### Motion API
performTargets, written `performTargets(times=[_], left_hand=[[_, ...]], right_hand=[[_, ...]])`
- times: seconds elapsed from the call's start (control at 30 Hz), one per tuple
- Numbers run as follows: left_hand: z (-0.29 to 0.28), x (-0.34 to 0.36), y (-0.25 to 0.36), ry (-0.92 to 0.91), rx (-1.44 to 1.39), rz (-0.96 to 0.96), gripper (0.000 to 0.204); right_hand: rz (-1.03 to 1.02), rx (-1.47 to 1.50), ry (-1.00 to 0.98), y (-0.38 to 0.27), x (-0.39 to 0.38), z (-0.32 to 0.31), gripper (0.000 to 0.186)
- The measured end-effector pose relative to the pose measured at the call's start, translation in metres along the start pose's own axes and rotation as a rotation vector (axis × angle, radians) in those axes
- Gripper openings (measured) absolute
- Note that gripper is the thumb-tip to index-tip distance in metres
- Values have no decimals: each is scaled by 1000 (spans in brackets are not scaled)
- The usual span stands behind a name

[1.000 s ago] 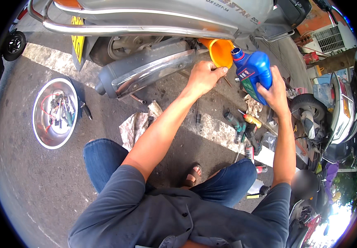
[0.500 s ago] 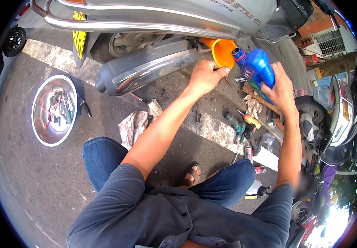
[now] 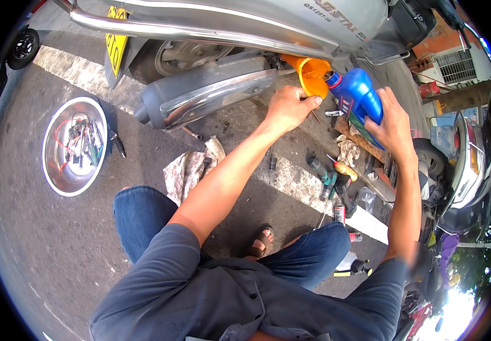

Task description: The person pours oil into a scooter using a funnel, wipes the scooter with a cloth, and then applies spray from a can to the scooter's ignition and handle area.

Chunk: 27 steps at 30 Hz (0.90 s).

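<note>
An orange funnel point(image 3: 313, 78) sits against the lower side of a silver scooter point(image 3: 245, 17), its wide mouth turned toward me. My left hand point(image 3: 292, 108) pinches the funnel's near rim between thumb and fingers. A blue oil bottle point(image 3: 360, 98) with a green-and-dark label is tilted, its uncapped neck at the funnel's right rim. My right hand point(image 3: 392, 122) is wrapped round the bottle from the right. Brownish liquid seems to lie inside the funnel. The funnel's narrow end is hidden by the scooter.
The scooter's exhaust muffler point(image 3: 211, 96) lies left of my left hand. A metal basin point(image 3: 52, 170) of tools stands far left. A stained rag point(image 3: 184, 173), a cordless drill point(image 3: 319, 170), bottles and a spray can point(image 3: 339, 213) lie on the pavement. Another scooter point(image 3: 466, 153) stands right.
The bottle's neck has come over the funnel's rim, and liquid now shows in the funnel. The whole view has shifted slightly. Both hands keep their grips.
</note>
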<state>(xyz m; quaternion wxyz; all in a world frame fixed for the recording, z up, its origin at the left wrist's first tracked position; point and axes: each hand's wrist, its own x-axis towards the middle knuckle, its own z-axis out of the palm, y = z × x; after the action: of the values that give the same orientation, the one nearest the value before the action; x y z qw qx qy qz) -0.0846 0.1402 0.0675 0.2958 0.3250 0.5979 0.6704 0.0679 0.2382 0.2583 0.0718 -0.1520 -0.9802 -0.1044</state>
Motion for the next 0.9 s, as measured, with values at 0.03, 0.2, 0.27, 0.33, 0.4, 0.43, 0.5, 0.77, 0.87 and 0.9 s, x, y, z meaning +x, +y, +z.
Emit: performTargets(times=[0.03, 0.2, 0.27, 0.33, 0.4, 0.43, 0.5, 0.77, 0.87, 0.9], left_hand=[[-1, 0, 1, -5, 26, -16, 32], [-5, -1, -3, 17, 34, -29, 33], [-4, -2, 3, -6, 12, 14, 28], [-5, -5, 11, -22, -9, -11, 28], [-4, -7, 13, -38, -30, -36, 28], [-6, -6, 13, -34, -14, -24, 28], [-8, -7, 12, -28, 3, -15, 29], [-6, -5, 10, -1, 16, 5, 30], [-5, -5, 11, -7, 32, -6, 30], [-5, -5, 11, -7, 32, -6, 30]], right_hand=[[5, 4, -3, 0, 0, 0, 42], [50, 90, 6, -3, -2, 9, 39], [69, 85, 8, 3, -7, 15, 40], [57, 185, 71, 12, -13, 24, 40], [87, 258, 70, 17, -19, 30, 40], [117, 337, 76, 17, -19, 34, 40], [111, 353, 78, 17, -18, 37, 41], [47, 195, 63, 14, -12, 25, 41], [34, 145, 57, 13, -11, 20, 40], [34, 144, 57, 12, -10, 18, 40]])
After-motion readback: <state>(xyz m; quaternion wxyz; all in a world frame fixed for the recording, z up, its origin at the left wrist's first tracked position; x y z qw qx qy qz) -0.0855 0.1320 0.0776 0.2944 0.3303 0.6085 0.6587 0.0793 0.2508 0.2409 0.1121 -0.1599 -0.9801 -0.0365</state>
